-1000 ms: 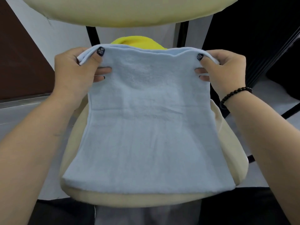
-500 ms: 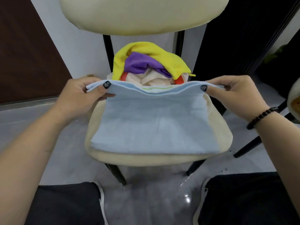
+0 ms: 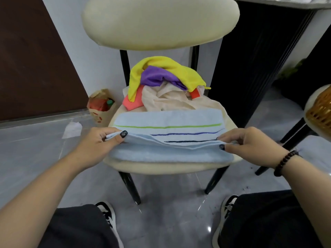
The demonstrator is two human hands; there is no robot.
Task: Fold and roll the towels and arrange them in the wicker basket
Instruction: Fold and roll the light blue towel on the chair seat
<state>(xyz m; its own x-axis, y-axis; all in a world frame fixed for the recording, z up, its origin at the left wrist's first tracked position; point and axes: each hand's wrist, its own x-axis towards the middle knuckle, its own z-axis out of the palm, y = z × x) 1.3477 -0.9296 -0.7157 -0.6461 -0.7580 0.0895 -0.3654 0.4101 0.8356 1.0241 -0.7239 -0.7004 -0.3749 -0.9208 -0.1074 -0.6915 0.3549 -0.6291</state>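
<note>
Light blue striped towel [image 3: 168, 120] flat on chair seat [image 3: 161, 166], long axis left-right, near edge pinched at each end by left hand [image 3: 100, 142] and right hand [image 3: 245, 142], equally near.

No readable txt or labels anywhere (paper bag [image 3: 100, 108] print illegible).

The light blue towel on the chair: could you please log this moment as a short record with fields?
item: light blue towel, part-folded, three stripes showing
surface: cream chair seat
left hand: left hand pinches the near folded edge at its left corner
right hand: right hand pinches the same edge at its right corner
waiting pile: yellow, purple, orange and cream cloths heaped at the back of the seat
basket: wicker basket at the right edge of the view, only partly seen
</note>
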